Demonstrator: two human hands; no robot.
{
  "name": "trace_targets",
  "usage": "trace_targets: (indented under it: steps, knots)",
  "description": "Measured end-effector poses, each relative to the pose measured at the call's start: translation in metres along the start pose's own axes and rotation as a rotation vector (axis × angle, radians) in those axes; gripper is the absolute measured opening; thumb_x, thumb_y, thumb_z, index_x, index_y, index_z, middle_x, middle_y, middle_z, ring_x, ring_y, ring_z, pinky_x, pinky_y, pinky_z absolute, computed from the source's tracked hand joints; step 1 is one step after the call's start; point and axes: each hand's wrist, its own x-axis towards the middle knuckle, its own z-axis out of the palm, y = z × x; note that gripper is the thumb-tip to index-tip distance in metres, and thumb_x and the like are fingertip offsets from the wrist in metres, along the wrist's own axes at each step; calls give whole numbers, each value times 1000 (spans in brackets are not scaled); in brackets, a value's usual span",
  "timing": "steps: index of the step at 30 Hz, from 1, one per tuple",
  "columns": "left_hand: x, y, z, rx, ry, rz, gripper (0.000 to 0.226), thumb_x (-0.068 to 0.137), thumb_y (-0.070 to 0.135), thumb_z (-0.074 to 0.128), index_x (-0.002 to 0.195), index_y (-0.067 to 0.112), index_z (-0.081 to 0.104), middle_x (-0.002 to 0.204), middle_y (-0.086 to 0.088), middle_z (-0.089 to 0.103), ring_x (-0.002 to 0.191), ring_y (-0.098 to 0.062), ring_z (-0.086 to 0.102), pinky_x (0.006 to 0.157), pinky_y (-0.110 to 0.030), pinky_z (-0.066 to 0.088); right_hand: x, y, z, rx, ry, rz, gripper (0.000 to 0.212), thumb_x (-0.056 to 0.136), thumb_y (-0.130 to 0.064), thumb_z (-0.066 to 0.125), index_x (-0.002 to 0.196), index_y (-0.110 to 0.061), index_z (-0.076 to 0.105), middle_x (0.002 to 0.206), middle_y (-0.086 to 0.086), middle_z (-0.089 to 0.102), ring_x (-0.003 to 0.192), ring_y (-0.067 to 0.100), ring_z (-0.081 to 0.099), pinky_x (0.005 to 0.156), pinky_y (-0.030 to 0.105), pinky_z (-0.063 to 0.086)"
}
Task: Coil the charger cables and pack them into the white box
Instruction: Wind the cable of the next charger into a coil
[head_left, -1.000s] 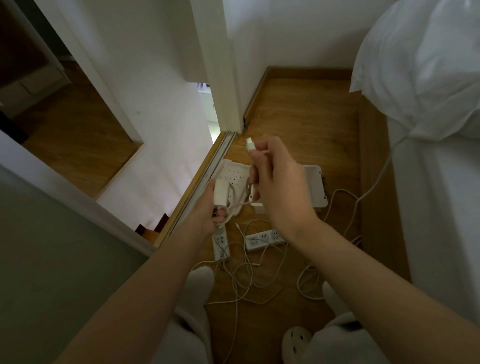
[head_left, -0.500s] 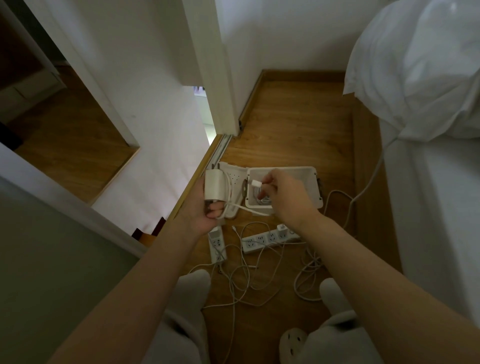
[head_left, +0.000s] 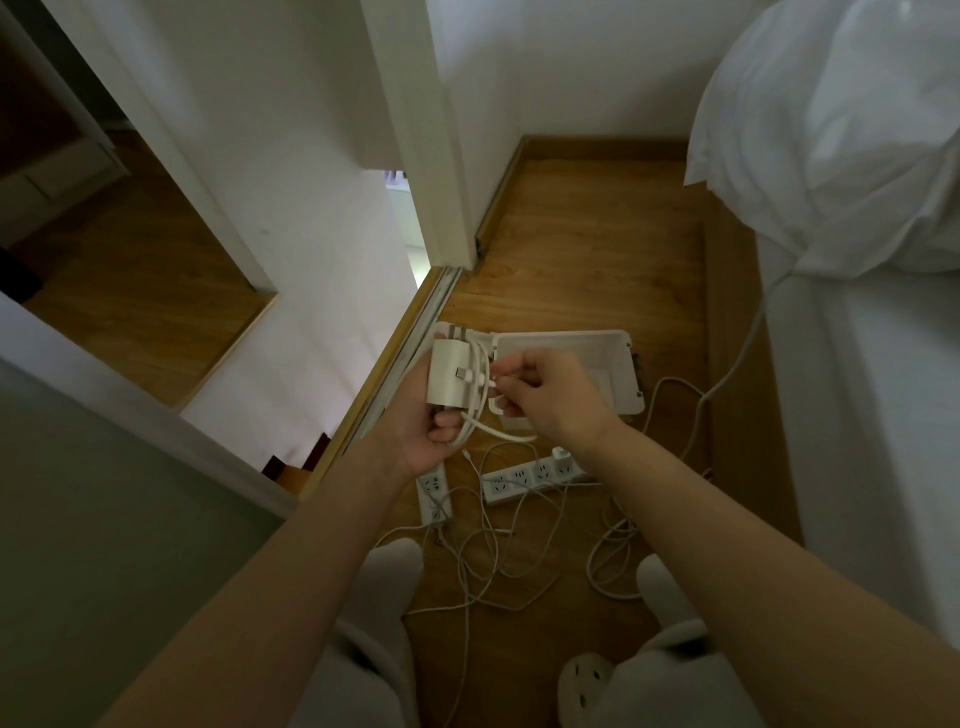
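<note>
Dim, underexposed indoor shot. Brightest on white bedding (head_left: 831, 130) upper right and narrow lit gap (head_left: 400, 218) by door frame (head_left: 415, 104); dull grey on white box (head_left: 561, 335). Soft faint shadows on wood floor (head_left: 571, 234). Heavy wide-angle bending toward edges, darkest at upper left. Reasonably sharp at centre, slightly soft on loose cables (head_left: 493, 564).

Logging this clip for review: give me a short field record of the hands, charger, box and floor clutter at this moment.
left hand: holds charger upright, cable looped against it
right hand: pinches the cable beside the charger
box: open, on floor beyond the hands, inside partly hidden by right hand
power strips: two, on floor below the hands
loose cables: tangled near the strips
task state: charger not yet in box
</note>
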Motion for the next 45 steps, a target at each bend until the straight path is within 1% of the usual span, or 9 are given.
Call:
trace_targets:
  steps: [5,12,17,20,26,30,33,38,45]
  knots:
    - [1,-4,1,-5,16,-9,41,95,49,37,79,15,54,49,1,53,27,-4,40,23,-12,22,-8,0,4,-39,50,-126,22,93,3,46,100,-18,44,73,2,57,65,8,56,55,15,48]
    - [-4,-8,2,11,-14,-63,35,95,40,40,76,14,53,48,1,52,26,-4,38,23,-12,21,-11,3,11,-93,50,-230,21,93,3,45,92,-17,46,73,11,60,66,16,57,61,36,53]
    - [-7,-11,3,107,163,-4,45,98,47,36,72,16,55,47,1,51,26,-3,35,24,-12,18,-13,1,17,-104,28,-175,14,96,-2,41,99,-13,50,79,6,59,63,8,56,60,34,53]
    - [-6,-10,3,113,210,33,44,98,47,35,72,17,53,44,3,48,27,-3,34,24,-12,19,-18,-1,21,-117,-23,-238,11,98,-15,43,103,-12,53,70,-4,49,50,-3,49,45,12,39]
    - [-7,-14,5,167,259,-8,46,97,51,34,77,15,55,45,3,49,27,-3,35,25,-11,19,-15,2,22,-178,-11,-137,14,89,-17,60,99,-12,51,83,-5,54,65,3,54,48,7,41]
    - [-7,-10,7,204,248,18,43,98,51,33,84,17,55,47,2,51,28,-3,35,27,-10,19,-12,5,23,-452,151,-236,7,90,-21,59,95,-19,54,105,-4,46,94,7,46,72,12,41]
    - [-6,-9,6,230,255,34,43,98,51,33,82,18,55,49,1,52,29,-4,36,28,-10,20,-18,-4,26,-439,202,-344,5,93,-17,54,97,-19,51,106,-7,43,95,1,44,86,20,46]
    - [1,-8,-5,339,334,59,38,99,42,34,78,17,53,44,4,47,31,-5,32,30,-14,17,-35,-25,37,-196,102,-354,8,98,-15,42,94,-21,40,91,4,60,65,1,55,50,8,44]
    - [2,-5,-16,356,336,97,44,96,54,35,76,20,54,45,5,48,33,-5,31,31,-14,17,-39,-31,41,-115,193,-481,5,98,-14,39,97,-19,41,74,-5,50,61,1,48,51,12,42]
